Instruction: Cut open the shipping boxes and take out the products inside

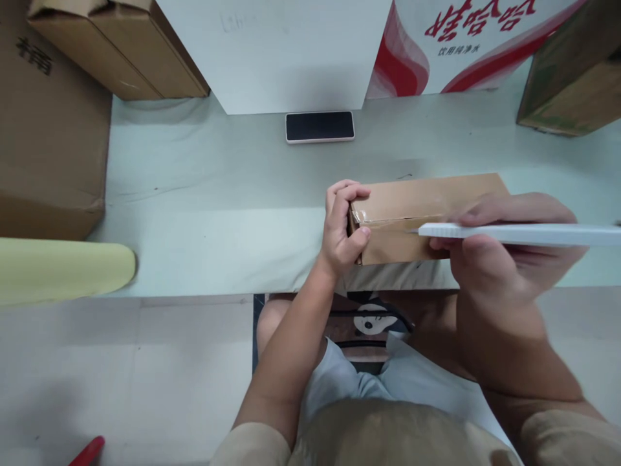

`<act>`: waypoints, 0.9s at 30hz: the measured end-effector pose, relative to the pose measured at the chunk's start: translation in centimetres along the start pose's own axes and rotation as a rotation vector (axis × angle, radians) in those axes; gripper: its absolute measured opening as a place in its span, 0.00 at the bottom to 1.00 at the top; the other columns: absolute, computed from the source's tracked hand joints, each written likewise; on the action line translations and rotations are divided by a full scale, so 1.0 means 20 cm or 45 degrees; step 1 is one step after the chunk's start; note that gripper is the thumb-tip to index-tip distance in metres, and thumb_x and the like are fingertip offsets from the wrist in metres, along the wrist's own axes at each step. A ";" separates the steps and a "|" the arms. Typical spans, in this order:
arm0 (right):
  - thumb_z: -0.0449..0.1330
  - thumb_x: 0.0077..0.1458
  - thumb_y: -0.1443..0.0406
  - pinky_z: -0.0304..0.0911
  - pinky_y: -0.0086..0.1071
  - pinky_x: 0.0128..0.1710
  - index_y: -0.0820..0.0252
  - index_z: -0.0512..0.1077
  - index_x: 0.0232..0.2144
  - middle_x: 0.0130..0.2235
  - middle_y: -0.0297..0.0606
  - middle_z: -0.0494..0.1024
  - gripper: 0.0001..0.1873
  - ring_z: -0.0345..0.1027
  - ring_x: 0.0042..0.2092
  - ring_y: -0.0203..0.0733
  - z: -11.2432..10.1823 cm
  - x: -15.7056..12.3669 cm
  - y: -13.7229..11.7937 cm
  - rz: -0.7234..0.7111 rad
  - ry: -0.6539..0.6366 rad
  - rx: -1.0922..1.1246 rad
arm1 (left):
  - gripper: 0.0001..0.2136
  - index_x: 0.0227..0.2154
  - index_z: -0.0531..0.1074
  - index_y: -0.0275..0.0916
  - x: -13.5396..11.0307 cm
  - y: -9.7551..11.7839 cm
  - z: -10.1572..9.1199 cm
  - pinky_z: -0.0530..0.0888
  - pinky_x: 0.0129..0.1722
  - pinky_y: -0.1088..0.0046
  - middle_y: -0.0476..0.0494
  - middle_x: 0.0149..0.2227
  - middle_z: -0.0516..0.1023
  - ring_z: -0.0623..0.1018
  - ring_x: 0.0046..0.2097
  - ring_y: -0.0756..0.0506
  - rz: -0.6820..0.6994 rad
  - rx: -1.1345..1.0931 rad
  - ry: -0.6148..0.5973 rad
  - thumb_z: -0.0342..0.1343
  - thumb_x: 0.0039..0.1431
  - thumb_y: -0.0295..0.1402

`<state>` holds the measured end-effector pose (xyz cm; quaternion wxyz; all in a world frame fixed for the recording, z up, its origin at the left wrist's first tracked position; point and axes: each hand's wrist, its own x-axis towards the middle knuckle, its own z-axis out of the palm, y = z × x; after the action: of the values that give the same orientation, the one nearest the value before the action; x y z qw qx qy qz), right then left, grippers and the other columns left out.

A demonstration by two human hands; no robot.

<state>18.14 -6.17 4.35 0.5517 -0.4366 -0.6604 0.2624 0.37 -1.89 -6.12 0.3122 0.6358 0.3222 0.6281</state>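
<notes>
White tool (504, 234), right hand (499, 272) pinching; left hand (341, 228) clasping carton (405, 199).

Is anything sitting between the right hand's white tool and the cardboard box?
Nothing visible stands between them: the white tool in the right hand has its thin tip over the cardboard box; whether it touches is unclear. The left hand grips the box's left end, its thumb ahead of the tip.

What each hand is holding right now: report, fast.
Left hand: closed on the left end of the cardboard box.
Right hand: closed around a white knife-like tool.
</notes>
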 end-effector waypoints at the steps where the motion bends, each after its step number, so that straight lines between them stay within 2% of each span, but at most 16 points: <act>1: 0.68 0.60 0.55 0.63 0.36 0.24 0.46 0.80 0.37 0.32 0.33 0.79 0.06 0.72 0.28 0.38 0.00 0.00 0.01 -0.038 0.067 0.019 | 0.27 0.54 0.67 0.47 0.00 0.00 0.01 0.72 0.61 0.52 0.40 0.53 0.67 0.70 0.59 0.35 0.001 -0.001 0.000 0.50 0.63 0.61; 3: 0.68 0.60 0.57 0.63 0.35 0.24 0.48 0.81 0.37 0.34 0.33 0.81 0.05 0.71 0.27 0.37 0.01 0.01 0.02 -0.057 0.104 0.069 | 0.27 0.54 0.67 0.47 0.00 0.00 0.01 0.72 0.61 0.52 0.40 0.53 0.67 0.70 0.59 0.35 -0.001 0.004 -0.004 0.50 0.63 0.61; 5: 0.67 0.61 0.58 0.64 0.34 0.24 0.50 0.81 0.39 0.35 0.33 0.82 0.05 0.71 0.28 0.36 0.01 0.00 0.03 -0.024 0.025 0.089 | 0.27 0.54 0.67 0.47 0.00 -0.01 0.01 0.71 0.62 0.51 0.40 0.53 0.67 0.70 0.59 0.35 -0.008 0.011 -0.007 0.49 0.63 0.62; 12: 0.67 0.60 0.62 0.60 0.33 0.22 0.49 0.81 0.39 0.31 0.33 0.80 0.04 0.69 0.26 0.36 -0.01 0.00 0.03 -0.052 -0.137 -0.053 | 0.27 0.55 0.65 0.48 0.00 -0.01 0.00 0.70 0.63 0.50 0.40 0.54 0.66 0.69 0.61 0.34 -0.025 0.006 -0.036 0.49 0.63 0.62; 17: 0.66 0.58 0.65 0.62 0.33 0.23 0.49 0.81 0.37 0.30 0.31 0.82 0.05 0.70 0.25 0.36 0.00 0.03 -0.01 -0.102 -0.181 -0.183 | 0.28 0.55 0.64 0.47 0.00 -0.01 -0.01 0.70 0.62 0.50 0.39 0.54 0.67 0.70 0.60 0.34 0.029 0.085 -0.063 0.46 0.64 0.62; 23: 0.68 0.54 0.68 0.68 0.35 0.26 0.50 0.79 0.31 0.31 0.32 0.85 0.06 0.77 0.29 0.41 0.01 0.06 -0.07 -0.185 -0.197 -0.362 | 0.27 0.55 0.64 0.47 0.01 0.00 -0.01 0.70 0.62 0.50 0.39 0.54 0.67 0.69 0.61 0.34 0.034 0.072 -0.065 0.47 0.64 0.62; 27: 0.66 0.55 0.69 0.65 0.33 0.25 0.51 0.78 0.31 0.30 0.32 0.84 0.05 0.74 0.27 0.38 0.00 0.06 -0.08 -0.115 -0.245 -0.364 | 0.27 0.55 0.65 0.47 0.01 0.00 -0.02 0.69 0.62 0.49 0.39 0.54 0.67 0.69 0.61 0.34 0.029 0.081 -0.076 0.48 0.64 0.61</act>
<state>17.70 -5.83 6.33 0.4296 -0.4534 -0.7596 0.1813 -0.01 -1.83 -6.03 0.2941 0.6675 0.3251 0.6019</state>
